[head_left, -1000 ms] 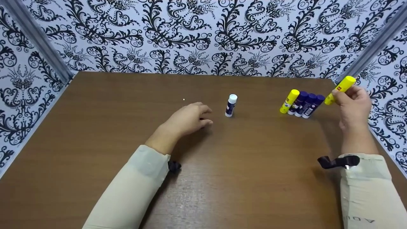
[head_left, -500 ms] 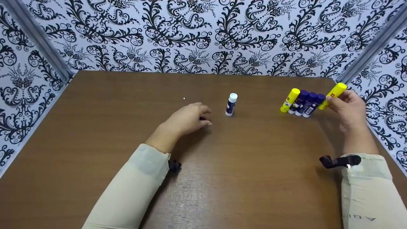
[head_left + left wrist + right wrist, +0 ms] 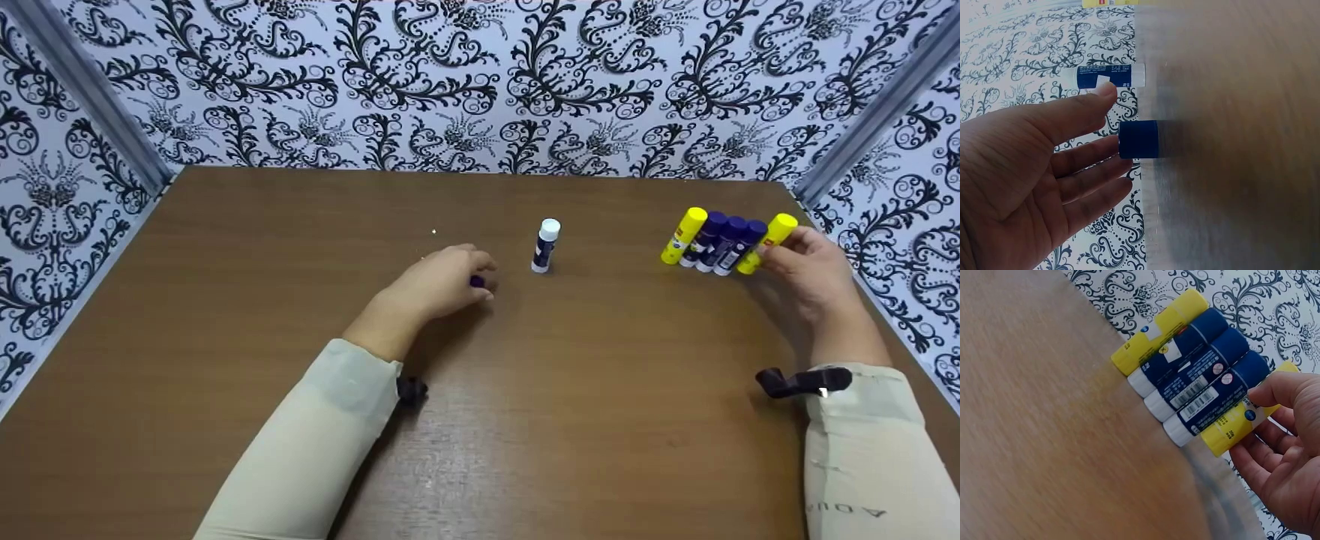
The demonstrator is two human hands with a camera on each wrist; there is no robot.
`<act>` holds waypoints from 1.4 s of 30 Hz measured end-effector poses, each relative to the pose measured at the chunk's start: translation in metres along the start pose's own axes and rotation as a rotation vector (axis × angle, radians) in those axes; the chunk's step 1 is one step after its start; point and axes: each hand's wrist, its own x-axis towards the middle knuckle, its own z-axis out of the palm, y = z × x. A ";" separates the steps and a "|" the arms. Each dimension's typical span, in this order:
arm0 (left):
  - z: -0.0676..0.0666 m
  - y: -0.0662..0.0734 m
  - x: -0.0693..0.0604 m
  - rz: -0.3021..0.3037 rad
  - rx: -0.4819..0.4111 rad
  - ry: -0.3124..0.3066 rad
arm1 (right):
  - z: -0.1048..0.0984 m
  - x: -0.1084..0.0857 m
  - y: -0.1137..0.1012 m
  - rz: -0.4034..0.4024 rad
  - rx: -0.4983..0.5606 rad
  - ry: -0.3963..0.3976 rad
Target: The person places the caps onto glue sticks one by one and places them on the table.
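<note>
My right hand [image 3: 814, 274] pinches a yellow glue stick [image 3: 769, 244] between thumb and fingers. This stick stands upright at the right end of a row, beside three blue glue sticks [image 3: 1204, 379] with white bases. Another yellow glue stick [image 3: 1159, 332] closes the row's far left end. My left hand [image 3: 442, 281] curves loosely around a small dark blue cap [image 3: 1139, 139] on the table; a gap shows between thumb and cap. Just beyond that hand stands a glue stick with a white top [image 3: 546, 246], apart from the row.
The brown wooden table [image 3: 585, 420] is bounded by walls with black-and-white scroll patterns [image 3: 450, 82]. Small white specks [image 3: 433, 232] lie behind the left hand. A black strap [image 3: 802, 381] sits on the right sleeve.
My right hand has lowered the yellow glue stick and moved it left, up against the row's right end. The left hand's thumb has drawn in slightly, and the blue cap shows more.
</note>
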 end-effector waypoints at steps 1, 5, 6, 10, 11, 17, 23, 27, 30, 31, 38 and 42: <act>0.000 0.000 0.000 0.001 0.000 -0.002 | -0.001 0.001 0.001 0.004 0.010 -0.005; 0.000 -0.001 0.000 0.010 -0.003 -0.007 | -0.002 0.002 0.005 0.004 0.005 -0.009; -0.001 -0.001 0.000 0.014 -0.004 -0.007 | -0.002 0.002 0.005 0.002 -0.001 -0.011; -0.001 -0.001 0.000 0.032 0.005 -0.009 | -0.002 0.002 0.008 0.019 0.004 -0.019; -0.001 -0.001 -0.001 0.037 0.011 -0.011 | -0.002 0.002 0.009 0.035 0.038 -0.025; -0.002 -0.001 -0.001 0.046 0.042 -0.015 | -0.002 0.001 0.013 0.054 0.098 -0.052; 0.000 -0.002 0.000 0.052 0.050 -0.008 | -0.004 0.003 0.013 0.010 0.014 -0.065; 0.002 -0.004 0.001 0.067 0.056 -0.004 | -0.004 0.002 0.013 0.030 0.102 -0.075; 0.002 -0.004 0.000 0.063 0.056 -0.007 | -0.001 0.001 0.014 0.053 0.170 -0.068; 0.003 -0.004 0.000 0.060 0.056 -0.008 | -0.001 0.001 0.014 0.056 0.185 -0.068; 0.003 -0.004 0.001 0.052 0.055 -0.014 | 0.000 0.002 0.017 0.069 0.232 -0.054; 0.003 -0.004 0.002 0.055 0.058 -0.018 | 0.000 0.001 0.017 0.081 0.217 -0.047</act>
